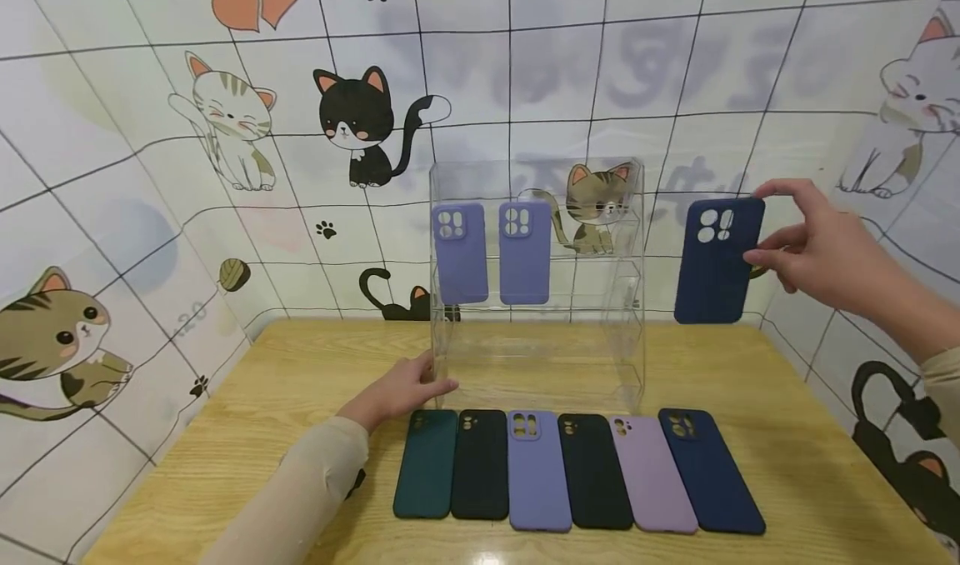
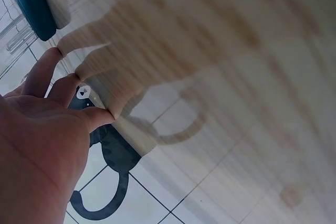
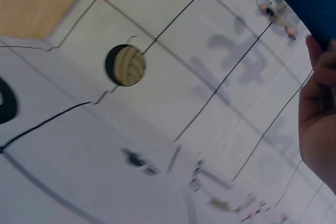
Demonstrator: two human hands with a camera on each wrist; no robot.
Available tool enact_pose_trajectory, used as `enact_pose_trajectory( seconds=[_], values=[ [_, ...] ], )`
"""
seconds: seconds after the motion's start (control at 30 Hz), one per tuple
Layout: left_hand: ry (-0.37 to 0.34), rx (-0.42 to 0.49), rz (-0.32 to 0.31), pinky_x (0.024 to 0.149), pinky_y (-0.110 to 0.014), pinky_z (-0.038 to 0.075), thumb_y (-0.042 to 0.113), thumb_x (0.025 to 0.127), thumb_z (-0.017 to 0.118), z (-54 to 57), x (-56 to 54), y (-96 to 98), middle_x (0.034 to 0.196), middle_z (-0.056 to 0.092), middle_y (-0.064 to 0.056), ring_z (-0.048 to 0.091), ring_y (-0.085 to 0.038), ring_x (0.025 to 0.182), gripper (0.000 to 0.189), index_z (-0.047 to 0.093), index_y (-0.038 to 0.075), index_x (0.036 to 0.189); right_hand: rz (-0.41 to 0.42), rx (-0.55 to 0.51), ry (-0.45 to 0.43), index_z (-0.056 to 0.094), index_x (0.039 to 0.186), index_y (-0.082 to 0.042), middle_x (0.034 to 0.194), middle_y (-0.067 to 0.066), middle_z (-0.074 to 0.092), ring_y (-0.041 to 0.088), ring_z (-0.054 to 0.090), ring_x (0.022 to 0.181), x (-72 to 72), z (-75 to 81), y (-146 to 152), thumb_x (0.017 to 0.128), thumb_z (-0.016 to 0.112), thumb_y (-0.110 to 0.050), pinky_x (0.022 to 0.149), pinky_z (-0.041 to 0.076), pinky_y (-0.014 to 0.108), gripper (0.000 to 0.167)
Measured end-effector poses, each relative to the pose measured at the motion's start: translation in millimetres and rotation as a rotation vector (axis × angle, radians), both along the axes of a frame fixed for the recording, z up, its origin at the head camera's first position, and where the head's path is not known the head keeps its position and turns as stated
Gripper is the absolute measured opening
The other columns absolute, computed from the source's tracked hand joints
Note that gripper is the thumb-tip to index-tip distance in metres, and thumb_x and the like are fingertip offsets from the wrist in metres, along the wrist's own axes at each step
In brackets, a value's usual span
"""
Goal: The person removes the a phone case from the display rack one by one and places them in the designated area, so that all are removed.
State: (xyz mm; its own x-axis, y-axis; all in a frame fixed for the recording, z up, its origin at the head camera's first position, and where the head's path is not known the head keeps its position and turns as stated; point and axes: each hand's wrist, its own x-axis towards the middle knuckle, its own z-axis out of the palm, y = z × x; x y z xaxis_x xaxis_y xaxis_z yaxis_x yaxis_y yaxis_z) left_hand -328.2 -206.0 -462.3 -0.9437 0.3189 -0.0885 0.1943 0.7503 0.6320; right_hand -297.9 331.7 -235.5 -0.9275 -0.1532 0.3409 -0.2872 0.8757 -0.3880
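Note:
My right hand [image 1: 832, 252] holds up a dark blue phone case [image 1: 712, 273] by its top corner and right side, thumb on the side. The case hangs upright in the air, right of a clear stepped display stand [image 1: 536, 356]. Part of the same case [image 3: 310, 3] shows at the right wrist view's top right corner. Two purple phone cases [image 1: 462, 257] stand side by side on the stand's upper left. My left hand [image 1: 401, 392] is at the stand's lower left edge, fingers spread. In the left wrist view its fingertips [image 2: 107, 116] touch a glossy surface.
On the wooden table [image 1: 300, 432], a row of phone cases lies before the stand: dark green [image 1: 425, 465], black [image 1: 480, 469], purple [image 1: 540, 482], another black [image 1: 597, 477], lilac [image 1: 654, 477] and dark blue [image 1: 716, 482]. Cat-patterned wall covering [image 1: 465, 73] surrounds the table's back and sides.

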Motion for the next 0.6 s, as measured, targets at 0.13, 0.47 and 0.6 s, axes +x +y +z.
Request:
enact_pose_trajectory(
  seconds=[0.13, 0.47, 0.6],
  values=[
    [0.0, -0.004, 0.008, 0.073, -0.035, 0.048, 0.06, 0.102, 0.062, 2.8, 0.8, -1.2, 0.076, 0.066, -0.004, 0.058, -0.016, 0.065, 0.086, 0.035, 0.009, 0.166, 0.028, 0.085, -0.169, 0.015, 0.163, -0.008, 0.071, 0.006, 0.067, 0.023, 0.052, 0.056, 2.1, -21.7, 28.9, 0.103, 0.067, -0.005, 0.054, 0.035, 0.035, 0.08],
    [-0.001, 0.011, -0.012, 0.07, -0.033, 0.047, 0.065, 0.099, 0.062, 2.1, -1.1, 0.5, 0.073, 0.064, -0.002, 0.055, -0.014, 0.063, 0.09, 0.036, 0.01, 0.166, 0.067, 0.079, -0.53, 0.013, 0.158, -0.001, 0.072, 0.002, 0.066, 0.017, 0.054, 0.056, 5.2, -98.9, 92.1, 0.101, 0.067, -0.006, 0.053, 0.042, 0.031, 0.078],
    [0.001, -0.004, -0.01, 0.072, -0.033, 0.049, 0.067, 0.1, 0.061, 0.5, -1.0, -0.4, 0.077, 0.069, -0.003, 0.06, -0.015, 0.066, 0.088, 0.04, 0.008, 0.162, 0.068, -0.014, -0.661, 0.015, 0.158, -0.001, 0.072, 0.006, 0.066, 0.017, 0.054, 0.054, 7.7, -121.0, 105.0, 0.101, 0.067, -0.005, 0.052, 0.043, 0.03, 0.078]
  ],
)
